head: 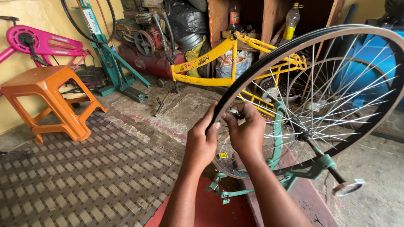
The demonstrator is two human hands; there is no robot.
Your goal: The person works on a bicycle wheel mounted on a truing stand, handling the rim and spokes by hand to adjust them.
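fingers (212, 126) of both hands pinching tight on the black wheel rim (252, 71), wheel maybe spinning in the green stand (311, 170), catching fingers in spokes (336, 105).

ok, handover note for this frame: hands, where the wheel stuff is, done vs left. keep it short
Left hand: fingers closed on the near edge of the wheel rim.
Right hand: pinching the same stretch of rim from the spoke side; what it holds there is hidden.
The spoked wheel sits upright in the green stand on a red bench.
A yellow bike frame stands behind it, an orange stool to the left.
Done: wheel mounted in the stand.
Left: rim is bare, no tyre on it.
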